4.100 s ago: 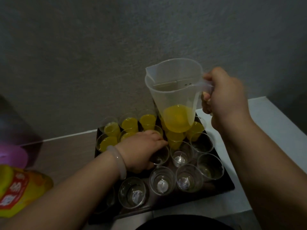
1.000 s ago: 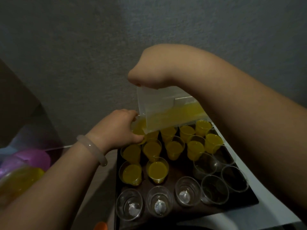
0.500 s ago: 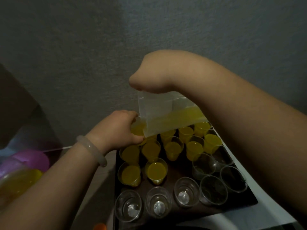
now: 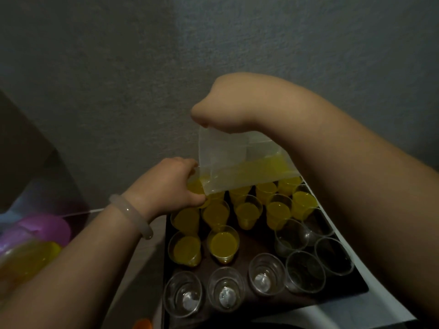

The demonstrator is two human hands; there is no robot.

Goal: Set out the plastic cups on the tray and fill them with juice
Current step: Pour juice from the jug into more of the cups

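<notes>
A dark tray [image 4: 256,243] carries rows of clear plastic cups. Several at the back and left hold yellow juice, such as the filled cup [image 4: 223,244]. Several at the front and right are empty, such as the empty cup [image 4: 226,290]. My right hand [image 4: 221,115] grips a clear jug [image 4: 240,162], tipped steeply to the left with juice pooled along its lower side. Its spout sits over a cup [image 4: 196,187] at the tray's back left corner. My left hand [image 4: 173,184], with a pale bangle at the wrist, holds that cup. My right fingers are hidden behind the wrist.
A grey wall rises right behind the tray. A white surface [image 4: 370,302] runs along the tray's right side. At the far left are a purple lid [image 4: 45,227] and a yellow juice bottle [image 4: 26,262]. An orange object [image 4: 142,325] peeks in at the bottom edge.
Since 4.1 s ago my right hand tipped the upright jug over to the left and my left hand moved to the back left cup. Over the last second the pouring pose barely changes.
</notes>
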